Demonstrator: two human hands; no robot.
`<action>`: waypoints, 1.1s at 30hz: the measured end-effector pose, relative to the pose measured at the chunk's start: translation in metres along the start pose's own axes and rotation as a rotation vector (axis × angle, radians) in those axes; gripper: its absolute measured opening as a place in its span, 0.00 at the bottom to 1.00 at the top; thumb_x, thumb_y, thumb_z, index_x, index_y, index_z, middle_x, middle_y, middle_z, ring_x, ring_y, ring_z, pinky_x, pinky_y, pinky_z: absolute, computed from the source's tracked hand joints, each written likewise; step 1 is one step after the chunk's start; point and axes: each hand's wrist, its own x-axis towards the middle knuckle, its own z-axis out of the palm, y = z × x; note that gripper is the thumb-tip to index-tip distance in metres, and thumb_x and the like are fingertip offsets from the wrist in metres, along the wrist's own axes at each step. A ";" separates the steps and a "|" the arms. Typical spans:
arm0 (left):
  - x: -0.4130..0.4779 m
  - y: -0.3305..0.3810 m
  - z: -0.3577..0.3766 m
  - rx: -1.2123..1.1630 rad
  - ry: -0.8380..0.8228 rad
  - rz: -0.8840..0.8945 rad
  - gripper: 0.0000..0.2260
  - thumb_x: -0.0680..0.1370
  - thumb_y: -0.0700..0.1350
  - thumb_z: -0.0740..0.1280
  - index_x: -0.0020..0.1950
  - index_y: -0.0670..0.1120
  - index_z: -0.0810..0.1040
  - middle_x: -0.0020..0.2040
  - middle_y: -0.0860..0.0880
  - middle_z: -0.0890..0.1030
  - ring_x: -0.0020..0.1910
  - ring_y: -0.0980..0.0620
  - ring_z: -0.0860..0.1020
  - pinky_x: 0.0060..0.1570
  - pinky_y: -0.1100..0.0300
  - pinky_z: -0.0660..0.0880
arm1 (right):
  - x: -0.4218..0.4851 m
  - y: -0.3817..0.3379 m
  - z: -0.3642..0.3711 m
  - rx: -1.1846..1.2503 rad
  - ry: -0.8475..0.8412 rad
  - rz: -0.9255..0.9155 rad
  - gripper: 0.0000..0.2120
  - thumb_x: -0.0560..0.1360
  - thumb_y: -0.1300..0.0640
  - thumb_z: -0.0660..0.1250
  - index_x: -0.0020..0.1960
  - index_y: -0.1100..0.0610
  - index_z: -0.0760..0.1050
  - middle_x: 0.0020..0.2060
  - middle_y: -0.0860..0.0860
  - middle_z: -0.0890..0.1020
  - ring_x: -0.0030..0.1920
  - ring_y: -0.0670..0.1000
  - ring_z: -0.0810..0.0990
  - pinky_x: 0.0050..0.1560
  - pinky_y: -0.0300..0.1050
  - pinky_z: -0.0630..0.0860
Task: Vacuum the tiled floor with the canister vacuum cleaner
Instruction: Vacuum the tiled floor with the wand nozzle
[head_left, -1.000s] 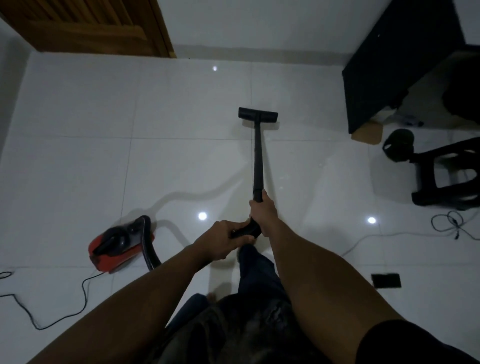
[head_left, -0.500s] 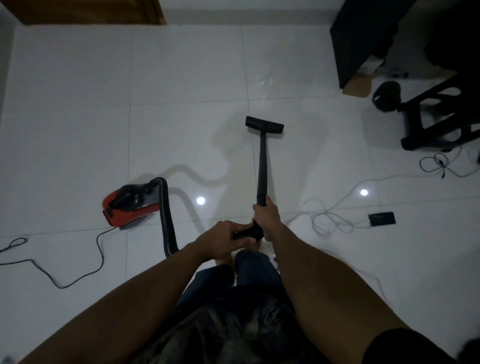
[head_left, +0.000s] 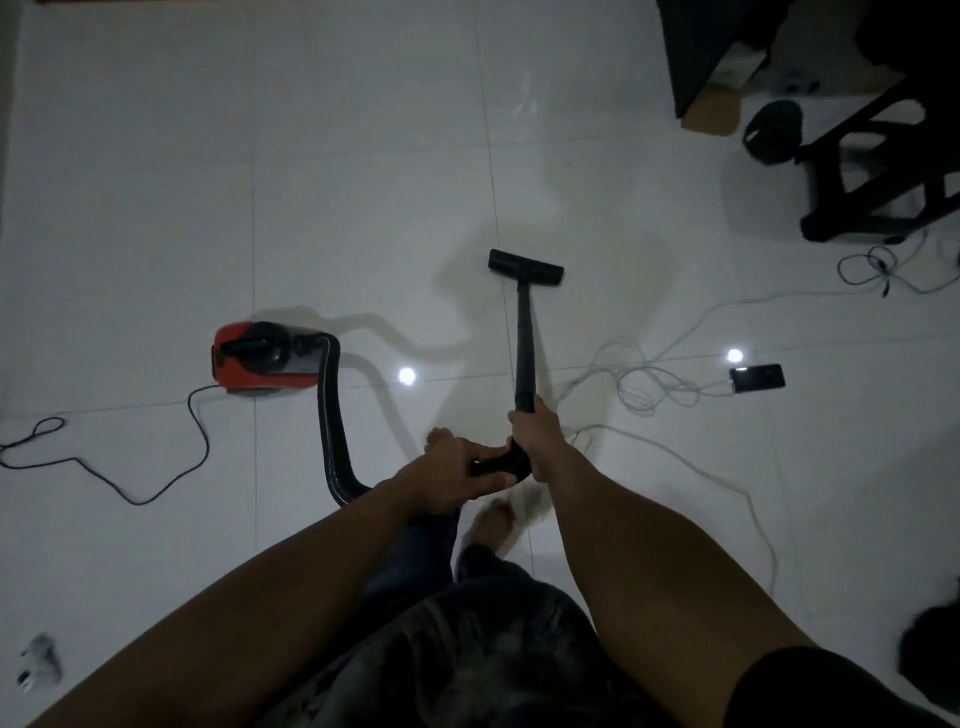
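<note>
One vacuum cleaner (head_left: 265, 358), one phone (head_left: 757, 378)

The view tips further down: the wooden door drops out of sight at the top, and bare feet (head_left: 496, 522) now show beneath the hands. The floor nozzle (head_left: 525, 266) sits nearer the person, past the tile joint it lay beyond. The red canister (head_left: 260, 358) appears higher and closer in, its hose (head_left: 332, 431) curving in full view, and the phone (head_left: 757, 378) with its white cable (head_left: 649, 387) is uncovered
</note>
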 end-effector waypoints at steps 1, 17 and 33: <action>-0.002 0.001 0.011 -0.016 -0.018 0.000 0.13 0.81 0.55 0.67 0.62 0.52 0.80 0.44 0.45 0.79 0.44 0.46 0.80 0.46 0.61 0.71 | -0.003 0.010 -0.004 0.001 0.001 0.004 0.25 0.79 0.56 0.63 0.75 0.47 0.67 0.51 0.55 0.81 0.47 0.57 0.81 0.55 0.61 0.83; 0.048 -0.004 0.059 0.132 -0.099 -0.103 0.24 0.71 0.77 0.61 0.61 0.66 0.66 0.62 0.16 0.62 0.64 0.16 0.63 0.65 0.22 0.61 | 0.005 0.030 -0.055 0.051 -0.008 0.043 0.26 0.80 0.56 0.63 0.77 0.46 0.66 0.52 0.54 0.81 0.51 0.59 0.82 0.57 0.62 0.82; 0.146 0.090 -0.102 -0.122 -0.019 -0.032 0.19 0.77 0.60 0.69 0.66 0.56 0.80 0.38 0.46 0.85 0.38 0.43 0.84 0.42 0.47 0.82 | 0.088 -0.160 -0.092 -0.019 -0.028 0.069 0.23 0.82 0.60 0.62 0.77 0.56 0.67 0.58 0.59 0.79 0.47 0.55 0.78 0.52 0.53 0.80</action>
